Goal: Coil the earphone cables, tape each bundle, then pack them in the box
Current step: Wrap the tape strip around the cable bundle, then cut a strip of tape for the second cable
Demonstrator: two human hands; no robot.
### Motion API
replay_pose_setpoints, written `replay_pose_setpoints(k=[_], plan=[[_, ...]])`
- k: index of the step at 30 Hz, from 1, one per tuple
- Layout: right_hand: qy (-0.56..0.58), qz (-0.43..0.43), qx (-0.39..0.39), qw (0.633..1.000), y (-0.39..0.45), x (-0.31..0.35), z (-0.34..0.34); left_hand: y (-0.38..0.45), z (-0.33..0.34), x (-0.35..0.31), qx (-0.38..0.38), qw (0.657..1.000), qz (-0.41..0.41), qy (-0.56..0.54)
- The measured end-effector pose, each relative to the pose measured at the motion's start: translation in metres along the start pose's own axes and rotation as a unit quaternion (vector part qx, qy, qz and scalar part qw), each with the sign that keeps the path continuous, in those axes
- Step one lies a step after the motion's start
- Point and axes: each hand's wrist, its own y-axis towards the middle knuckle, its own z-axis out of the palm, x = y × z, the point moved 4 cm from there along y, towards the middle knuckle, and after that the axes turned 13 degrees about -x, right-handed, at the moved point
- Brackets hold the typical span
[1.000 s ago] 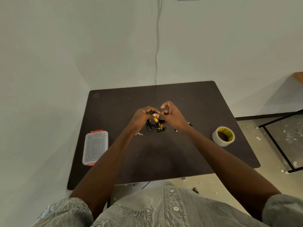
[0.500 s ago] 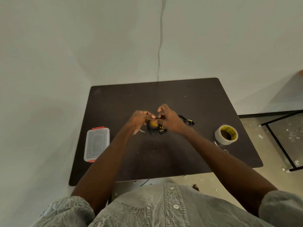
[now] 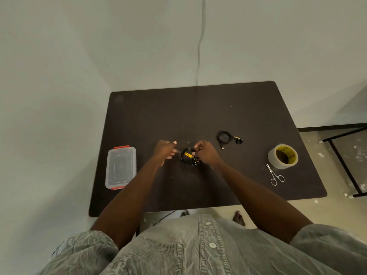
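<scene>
The left hand [image 3: 165,150] has drawn away from the coiled earphone bundle [image 3: 188,158], its fingers curled on something too small to identify, while the right hand [image 3: 205,154] pinches that bundle above the counter [image 3: 198,116], suggesting taping is under way.

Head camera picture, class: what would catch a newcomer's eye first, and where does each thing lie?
First, the two hands at the middle of the dark table: the right hand holds a coiled black earphone cable with yellow parts, and the left hand is close beside it. Next, the tape roll near the right edge, with small scissors just in front of it. A clear box with red clips lies at the left edge.
</scene>
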Motion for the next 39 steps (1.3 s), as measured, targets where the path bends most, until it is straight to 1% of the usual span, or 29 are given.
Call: replay_pose_setpoints(k=[3, 7, 9, 11, 14, 17, 19, 23, 25, 27, 30, 32, 34, 35, 36, 37, 39], plan=[[-0.054, 0.001, 0.036, 0.998, 0.003, -0.005, 0.009, 0.006, 0.004, 0.015, -0.026, 0.999, 0.011, 0.045], [-0.182, -0.035, 0.036, 0.982, 0.007, -0.009, 0.014, 0.006, 0.006, 0.029, -0.088, 0.989, 0.034, 0.112], [-0.221, -0.046, 0.035, 0.974, 0.007, -0.013, 0.013, 0.0, 0.009, 0.028, -0.101, 0.983, 0.057, 0.142], [-0.22, -0.063, 0.023, 0.973, 0.004, -0.016, 0.008, -0.006, 0.013, 0.025, -0.114, 0.977, 0.076, 0.161], [-0.172, -0.107, -0.037, 0.979, -0.002, -0.018, -0.009, -0.014, 0.017, 0.02, -0.16, 0.968, 0.098, 0.17], [-0.16, -0.127, -0.078, 0.976, -0.007, -0.03, -0.041, -0.025, 0.032, 0.017, -0.203, 0.956, 0.153, 0.146], [-0.162, -0.135, -0.103, 0.972, -0.011, -0.044, -0.066, -0.038, 0.055, 0.01, -0.2, 0.949, 0.201, 0.141], [-0.16, -0.15, -0.145, 0.965, -0.02, -0.065, -0.118, -0.065, 0.114, -0.009, -0.158, 0.941, 0.263, 0.141], [-0.163, -0.157, -0.163, 0.96, -0.025, -0.074, -0.15, -0.08, 0.15, -0.017, -0.135, 0.945, 0.269, 0.129], [-0.152, -0.154, -0.192, 0.957, -0.027, -0.085, -0.185, -0.094, 0.184, -0.022, -0.108, 0.957, 0.245, 0.114], [-0.123, -0.107, -0.252, 0.954, -0.026, -0.105, -0.243, -0.115, 0.227, -0.03, -0.075, 0.976, 0.191, 0.067], [-0.12, -0.055, -0.297, 0.946, -0.021, -0.121, -0.281, -0.124, 0.253, -0.035, -0.058, 0.985, 0.156, 0.051], [-0.131, 0.015, -0.331, 0.934, -0.015, -0.139, -0.313, -0.13, 0.276, -0.036, -0.044, 0.99, 0.122, 0.053], [-0.133, 0.062, -0.325, 0.934, -0.011, -0.148, -0.323, -0.13, 0.284, -0.036, -0.038, 0.993, 0.103, 0.047], [-0.13, 0.111, -0.3, 0.939, -0.007, -0.157, -0.329, -0.13, 0.291, -0.036, -0.031, 0.995, 0.084, 0.033], [-0.12, 0.149, -0.256, 0.948, -0.002, -0.167, -0.332, -0.132, 0.299, -0.037, -0.027, 0.997, 0.067, 0.014], [-0.079, 0.202, -0.144, 0.966, 0.004, -0.182, -0.326, -0.138, 0.307, -0.043, -0.017, 0.999, 0.038, -0.018]])
